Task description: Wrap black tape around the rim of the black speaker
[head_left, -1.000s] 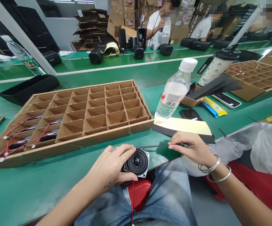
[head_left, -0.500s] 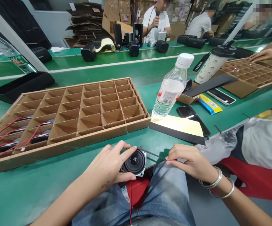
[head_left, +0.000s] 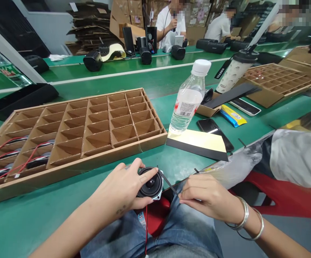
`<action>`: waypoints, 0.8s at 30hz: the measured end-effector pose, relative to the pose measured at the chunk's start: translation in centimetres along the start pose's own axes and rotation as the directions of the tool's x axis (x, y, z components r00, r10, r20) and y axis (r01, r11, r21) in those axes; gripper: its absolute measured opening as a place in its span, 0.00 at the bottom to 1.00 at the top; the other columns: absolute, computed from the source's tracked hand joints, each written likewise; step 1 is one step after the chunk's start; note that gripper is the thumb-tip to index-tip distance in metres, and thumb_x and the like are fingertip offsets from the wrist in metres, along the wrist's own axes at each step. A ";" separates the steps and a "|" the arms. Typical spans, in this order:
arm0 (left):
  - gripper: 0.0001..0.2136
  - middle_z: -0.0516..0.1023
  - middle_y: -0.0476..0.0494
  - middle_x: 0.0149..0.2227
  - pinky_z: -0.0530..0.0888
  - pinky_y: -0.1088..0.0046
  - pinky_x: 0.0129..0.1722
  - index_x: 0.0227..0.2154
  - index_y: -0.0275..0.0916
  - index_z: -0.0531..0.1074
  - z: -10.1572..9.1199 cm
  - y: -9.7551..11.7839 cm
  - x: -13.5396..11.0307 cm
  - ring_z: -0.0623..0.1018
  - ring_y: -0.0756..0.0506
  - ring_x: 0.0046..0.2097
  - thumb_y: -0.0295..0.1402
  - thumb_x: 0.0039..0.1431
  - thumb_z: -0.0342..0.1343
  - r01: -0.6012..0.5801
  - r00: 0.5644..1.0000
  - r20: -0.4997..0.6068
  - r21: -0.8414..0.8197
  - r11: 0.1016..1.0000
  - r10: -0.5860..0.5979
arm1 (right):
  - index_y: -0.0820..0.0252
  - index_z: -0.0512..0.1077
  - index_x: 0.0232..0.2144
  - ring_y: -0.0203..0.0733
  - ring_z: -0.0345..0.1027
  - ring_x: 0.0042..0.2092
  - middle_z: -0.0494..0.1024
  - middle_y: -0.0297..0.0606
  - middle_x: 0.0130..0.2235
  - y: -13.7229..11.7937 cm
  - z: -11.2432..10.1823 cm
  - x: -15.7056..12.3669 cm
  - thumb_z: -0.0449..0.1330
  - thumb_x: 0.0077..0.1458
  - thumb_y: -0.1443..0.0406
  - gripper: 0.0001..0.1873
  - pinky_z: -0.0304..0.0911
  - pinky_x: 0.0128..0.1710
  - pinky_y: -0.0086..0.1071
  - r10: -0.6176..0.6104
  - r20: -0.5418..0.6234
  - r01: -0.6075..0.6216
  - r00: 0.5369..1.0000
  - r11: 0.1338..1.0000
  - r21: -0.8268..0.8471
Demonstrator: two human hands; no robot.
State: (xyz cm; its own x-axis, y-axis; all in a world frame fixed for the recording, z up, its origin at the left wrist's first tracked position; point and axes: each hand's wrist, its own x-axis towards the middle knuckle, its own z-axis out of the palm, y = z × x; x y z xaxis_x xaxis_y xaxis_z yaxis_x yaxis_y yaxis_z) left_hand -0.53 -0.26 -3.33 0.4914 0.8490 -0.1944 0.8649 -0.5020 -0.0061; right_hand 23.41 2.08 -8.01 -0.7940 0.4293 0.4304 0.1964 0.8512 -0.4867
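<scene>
My left hand (head_left: pixel 120 190) is wrapped around a small round speaker driver (head_left: pixel 150 184) at the near edge of the green table, cone facing up. A red wire (head_left: pixel 146 229) hangs from it over my lap. My right hand (head_left: pixel 206 196) pinches one end of a thin black strip (head_left: pixel 168 183), whose other end touches the speaker's rim. Just beyond lies a cardboard divider tray (head_left: pixel 96 122); its left cells hold several speakers with red wires (head_left: pixel 23 161).
A water bottle (head_left: pixel 187 98) stands by a yellow-topped black foam sheet (head_left: pixel 198 141). A phone (head_left: pixel 214 130), small box, snack packet and lidded cup (head_left: pixel 232 71) lie to the right, with a second divider tray (head_left: pixel 279 77). Other people work at the far bench.
My right hand has drawn back toward me and to the left, swinging the black strip from level to slanting down against the speaker's rim. The left hand keeps its grip on the speaker.
</scene>
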 end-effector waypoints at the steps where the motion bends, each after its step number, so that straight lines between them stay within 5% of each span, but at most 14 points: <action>1: 0.29 0.67 0.40 0.44 0.70 0.67 0.35 0.54 0.48 0.60 -0.1 0.0 0.0 0.73 0.44 0.35 0.44 0.48 0.59 -0.001 1.000 0.002 0.007 1.000 0.001 | 0.62 0.69 0.30 0.34 0.62 0.28 0.71 0.34 0.26 -0.1 0.2 0.0 0.52 0.60 0.67 0.08 0.55 0.25 0.28 -0.003 0.007 0.003 1.000 1.000 0.004; 5: 0.29 0.68 0.42 0.45 0.70 0.68 0.35 0.54 0.48 0.60 0.0 0.1 0.0 0.73 0.46 0.33 0.43 0.48 0.59 0.024 0.999 0.030 0.033 0.999 -0.025 | 0.61 0.69 0.31 0.35 0.62 0.27 0.71 0.34 0.26 0.0 0.2 0.3 0.52 0.60 0.67 0.08 0.54 0.25 0.28 -0.016 0.013 0.016 1.000 1.000 -0.018; 16: 0.29 0.69 0.42 0.45 0.70 0.67 0.36 0.53 0.43 0.61 0.6 0.1 -0.3 0.71 0.45 0.32 0.43 0.48 0.59 0.070 0.998 0.000 0.030 0.997 -0.070 | 0.62 0.70 0.30 0.36 0.64 0.29 0.73 0.36 0.27 1.3 -3.9 5.0 0.55 0.57 0.70 0.05 0.59 0.27 0.28 -0.016 -0.236 -0.031 0.972 0.981 -0.192; 24: 0.29 0.68 0.43 0.45 0.70 0.67 0.37 0.54 0.45 0.61 0.5 0.1 -0.2 0.71 0.45 0.33 0.43 0.48 0.58 0.082 0.997 -0.004 0.024 0.996 -0.082 | 0.63 0.69 0.29 0.34 0.63 0.29 0.73 0.35 0.27 1.0 -2.5 1.3 0.56 0.57 0.70 0.04 0.58 0.28 0.27 0.057 -0.099 -0.060 0.993 0.998 -0.028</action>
State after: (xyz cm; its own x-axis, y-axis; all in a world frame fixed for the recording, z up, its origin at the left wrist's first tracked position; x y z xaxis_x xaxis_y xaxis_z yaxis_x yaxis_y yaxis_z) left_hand -0.58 -0.62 -3.80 0.4195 0.8878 -0.1894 0.8994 -0.4347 -0.0458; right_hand 24.00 4.30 -6.02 -0.7206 0.5049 0.4751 0.2596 0.8320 -0.4904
